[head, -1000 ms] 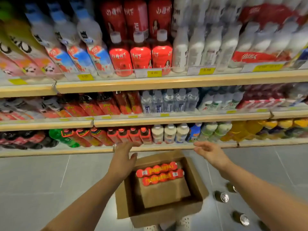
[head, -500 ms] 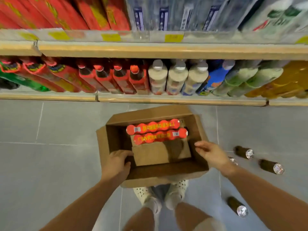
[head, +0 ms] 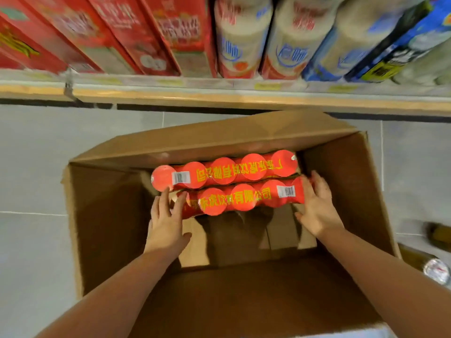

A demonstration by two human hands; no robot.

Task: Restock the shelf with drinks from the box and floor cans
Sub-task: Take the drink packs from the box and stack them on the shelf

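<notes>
An open cardboard box [head: 105, 215] stands on the floor below the bottom shelf [head: 219, 97]. Inside, at its far end, lie two red shrink-wrapped packs of drinks with yellow lettering. The far pack [head: 224, 170] is untouched. My left hand [head: 166, 223] touches the left end of the near pack [head: 239, 198] with straight fingers. My right hand [head: 317, 206] presses against that pack's right end, fingers extended. Both hands are down inside the box.
Red cartons [head: 151, 35] and white bottles [head: 241, 37] fill the bottom shelf. Floor cans lie to the right of the box, one with a silver top [head: 436, 270], another blurred [head: 439, 234]. A loose cardboard sheet [head: 244, 237] lies in the box bottom. Grey tiles surround it.
The view has dropped much closer to the box. Both hands moved from the box's rim down and forward onto the two ends of the near red pack.
</notes>
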